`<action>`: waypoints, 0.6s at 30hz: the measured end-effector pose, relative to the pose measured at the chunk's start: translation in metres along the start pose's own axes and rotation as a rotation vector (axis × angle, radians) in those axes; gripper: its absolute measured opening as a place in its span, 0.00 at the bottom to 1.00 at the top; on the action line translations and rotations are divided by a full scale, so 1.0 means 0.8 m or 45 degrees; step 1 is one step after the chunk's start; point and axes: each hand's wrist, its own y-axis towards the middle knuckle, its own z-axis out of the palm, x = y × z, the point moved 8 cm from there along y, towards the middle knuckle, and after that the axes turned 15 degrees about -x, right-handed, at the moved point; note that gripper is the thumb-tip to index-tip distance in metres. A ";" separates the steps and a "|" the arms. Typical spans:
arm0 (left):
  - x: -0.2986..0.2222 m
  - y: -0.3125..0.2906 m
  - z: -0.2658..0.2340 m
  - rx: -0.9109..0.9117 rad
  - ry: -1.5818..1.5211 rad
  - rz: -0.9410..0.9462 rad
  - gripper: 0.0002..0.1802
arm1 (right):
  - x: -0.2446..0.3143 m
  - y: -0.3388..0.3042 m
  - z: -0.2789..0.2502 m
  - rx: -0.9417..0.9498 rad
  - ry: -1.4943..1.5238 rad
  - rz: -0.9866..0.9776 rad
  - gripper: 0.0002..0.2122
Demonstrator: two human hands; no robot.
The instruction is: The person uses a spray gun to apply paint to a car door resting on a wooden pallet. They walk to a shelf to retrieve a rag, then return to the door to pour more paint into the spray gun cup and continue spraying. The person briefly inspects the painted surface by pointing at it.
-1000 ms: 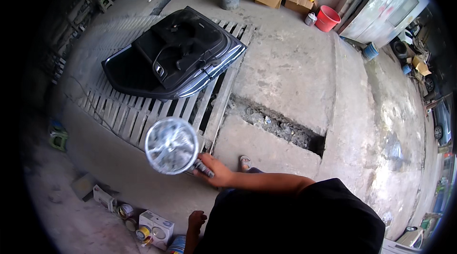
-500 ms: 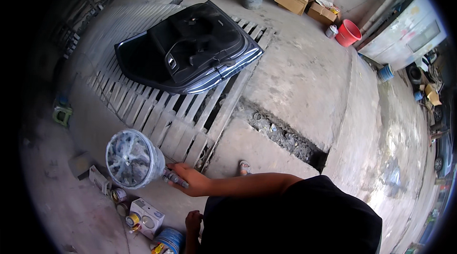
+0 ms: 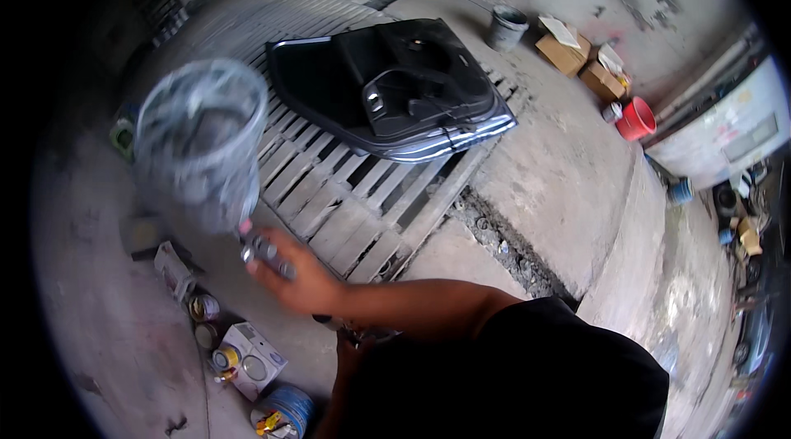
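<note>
My right hand (image 3: 303, 276) is closed round a spray gun (image 3: 268, 254), whose metal knobs show at the fingers. Above the gun stands its large clear cup (image 3: 216, 165), smeared with grey and white and blurred by motion. My left hand (image 3: 354, 347) is low and close to my dark shirt, beneath the right forearm. Its fingers look curled, but what they hold is partly hidden. Beyond the cup, a black car door (image 3: 412, 85) lies with its inner side up on a slatted floor grating (image 3: 354, 229). The gun is apart from the door.
Below the cup on the floor are a white box (image 3: 251, 361), several cans and a blue bucket (image 3: 288, 406). A rubble-filled trench (image 3: 515, 254) cuts the concrete to the right. At the back are a grey bucket (image 3: 507, 27), cardboard boxes (image 3: 564, 52) and a red bucket (image 3: 636, 118).
My right hand has raised the spray gun up and left, and its cup has tilted. The view has turned, so the door and floor sit further right. My left hand has come up closer beneath the right forearm.
</note>
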 end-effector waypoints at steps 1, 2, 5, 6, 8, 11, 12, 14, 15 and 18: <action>-0.009 0.002 -0.013 -0.055 -0.117 -0.055 0.31 | -0.007 0.007 0.024 0.040 0.006 0.084 0.19; -0.016 0.007 -0.033 -0.122 -0.225 -0.102 0.28 | -0.003 0.017 0.050 0.084 0.024 0.164 0.18; -0.016 0.021 -0.099 -0.150 0.074 -0.035 0.18 | 0.008 0.050 0.111 0.108 0.090 0.457 0.16; 0.013 0.023 -0.119 -0.159 0.085 -0.115 0.16 | 0.012 0.058 0.128 0.107 0.096 0.563 0.15; 0.089 0.034 -0.155 -0.180 0.096 -0.254 0.13 | 0.032 0.084 0.156 0.142 0.163 0.596 0.14; 0.123 0.049 -0.210 -0.270 0.416 -0.202 0.12 | 0.041 0.142 0.166 0.003 0.114 0.392 0.15; 0.144 0.049 -0.230 -0.256 0.477 -0.152 0.12 | 0.054 0.162 0.172 -0.022 0.015 0.233 0.16; 0.168 0.045 -0.270 -0.313 0.605 -0.309 0.10 | 0.049 0.207 0.173 -0.078 -0.001 0.164 0.16; 0.176 0.043 -0.289 -0.343 0.670 -0.389 0.10 | 0.047 0.230 0.172 -0.098 -0.035 0.139 0.17; 0.192 0.056 -0.337 -0.284 0.867 -0.481 0.09 | 0.037 0.303 0.177 -0.185 -0.022 0.045 0.17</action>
